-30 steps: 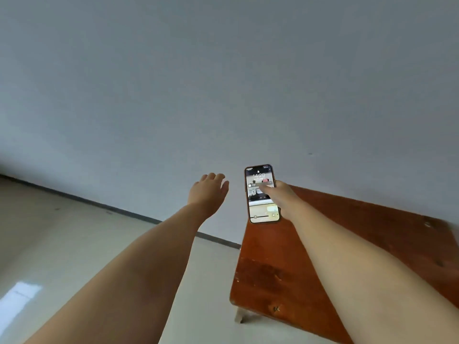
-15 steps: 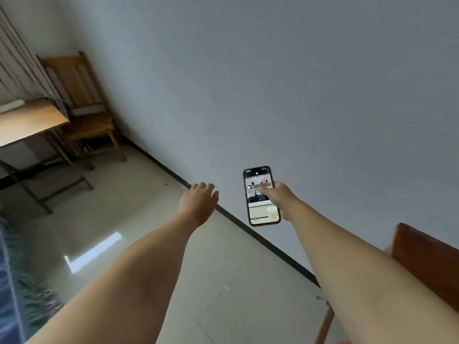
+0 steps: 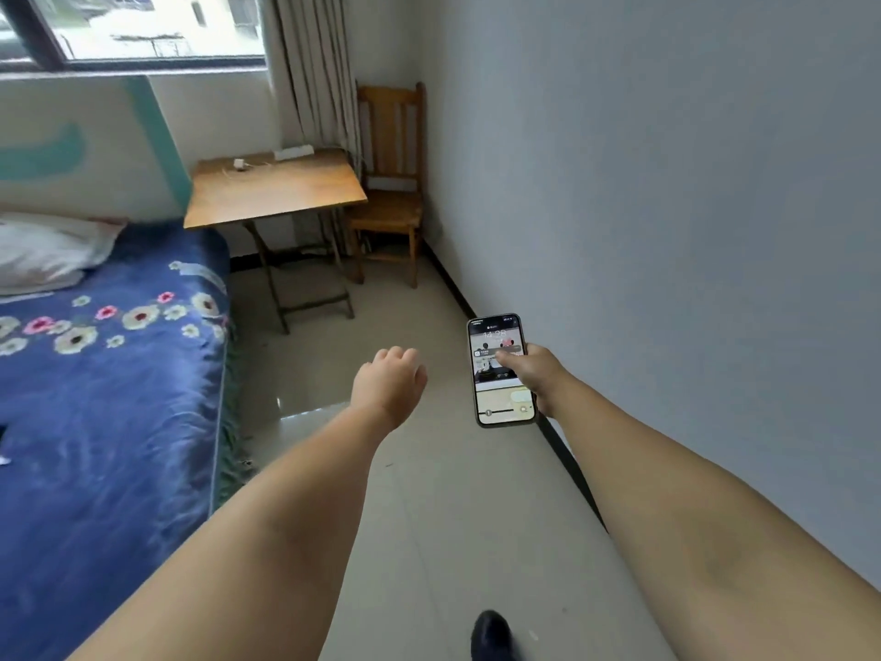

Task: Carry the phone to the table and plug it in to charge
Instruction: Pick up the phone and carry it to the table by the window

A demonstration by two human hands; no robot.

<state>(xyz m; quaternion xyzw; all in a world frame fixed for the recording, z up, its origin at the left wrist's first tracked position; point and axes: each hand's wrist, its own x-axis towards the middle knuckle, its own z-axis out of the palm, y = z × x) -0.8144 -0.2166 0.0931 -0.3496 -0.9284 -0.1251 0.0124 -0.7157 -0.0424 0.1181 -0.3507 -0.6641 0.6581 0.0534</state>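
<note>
Near the right wall, at arm's length, the right hand [image 3: 536, 372] holds one phone [image 3: 500, 369] upright with its lit screen facing the camera; fingers wrap its right edge and the thumb lies across the glass. The left hand [image 3: 388, 386] reaches forward beside it with nothing in it, fingers loosely curled and pointing away.

What has changed is the view. A second ago the hands hung over a reddish-brown tabletop against a bare wall; half a second ago that top had slid to the right edge and a far corner of the room was coming in. Now the reddish top is gone and the whole room lies ahead, while the phone sits in the same grasp throughout. I read this as a turn toward the destination: the carry is under way, and the plugging in has not begun.

At the far end stands one folding table [image 3: 276, 195], well apart from the phone, with a stretch of tiled floor between. On its far edge lie one white power strip [image 3: 294, 152] and one small white charger block [image 3: 240, 164] with a thin cable, too small to trace. One wooden chair [image 3: 391, 183] stands just right of the table. One bed [image 3: 109, 374] with a flowered blue cover runs along the left, one pillow [image 3: 47, 250] at its far end. One dark shoe [image 3: 491, 636] shows at the bottom edge.
</note>
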